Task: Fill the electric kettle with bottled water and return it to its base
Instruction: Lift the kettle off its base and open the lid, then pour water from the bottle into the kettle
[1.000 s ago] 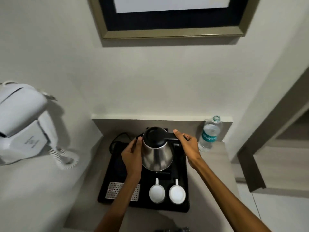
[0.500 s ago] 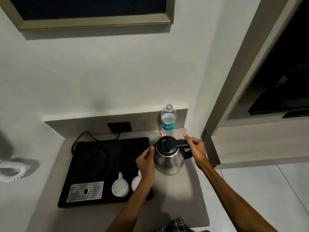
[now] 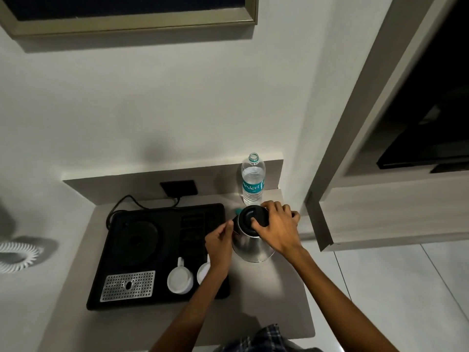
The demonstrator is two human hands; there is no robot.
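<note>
The kettle stands on the counter right of centre in the frame, just right of the black tray and off its round base, which sits in the tray's upper left part. The right hand lies over the black lid, fingers curled around the lid and handle area, thumb pressing on top. The left hand is loosely closed against the kettle's left side near the spout, steadying it; whether it truly grips is hard to tell.

The water bottle stands uncapped just behind the kettle, against the back ledge; what looks like its teal cap lies just beside the lid.

Risks, as I judge them: a sharp pull on the lid could tip the kettle back into the open bottle and spill it, or push it rightward, where the counter edge is near. The two white cups sit close under the left forearm. The clearest room lies toward the bottom of the frame, on bare counter.
</note>
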